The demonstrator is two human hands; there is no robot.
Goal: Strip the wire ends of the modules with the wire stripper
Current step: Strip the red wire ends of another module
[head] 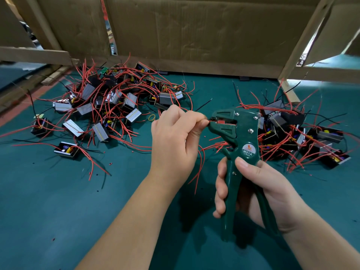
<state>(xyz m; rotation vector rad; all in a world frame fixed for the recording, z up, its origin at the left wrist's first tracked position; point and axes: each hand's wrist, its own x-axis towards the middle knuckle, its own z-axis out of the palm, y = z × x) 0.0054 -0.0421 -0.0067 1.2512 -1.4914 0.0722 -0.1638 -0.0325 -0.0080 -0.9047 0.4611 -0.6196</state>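
At your far left, a heap of modules (101, 106) lies on the green mat (58, 201). They are small black boxes with silvery faces, tangled in red and black leads, and a few have strayed toward the near edge of the pile. Small red scraps of insulation (110, 163) dot the mat in front of them. Your left hand (175, 137) is raised above the mat near the middle. Its thumb and forefinger pinch a red wire end (211, 119) and hold it at the mouth of the wire stripper (239, 145); the other fingers are curled in. More loose red leads (200, 166) droop below that hand, but you cannot tell whether a module sits in the palm. The stripper is dark green and stands upright with its head pointing left toward your fingertips, the wire lying between its jaws. Your right hand (259, 191) wraps both handles, fingers round the front one and thumb laid across near the round W01A label. Beyond it to the right lies a second heap of modules (303, 137), again snarled in red leads. A cardboard wall (194, 32) stands behind both heaps.
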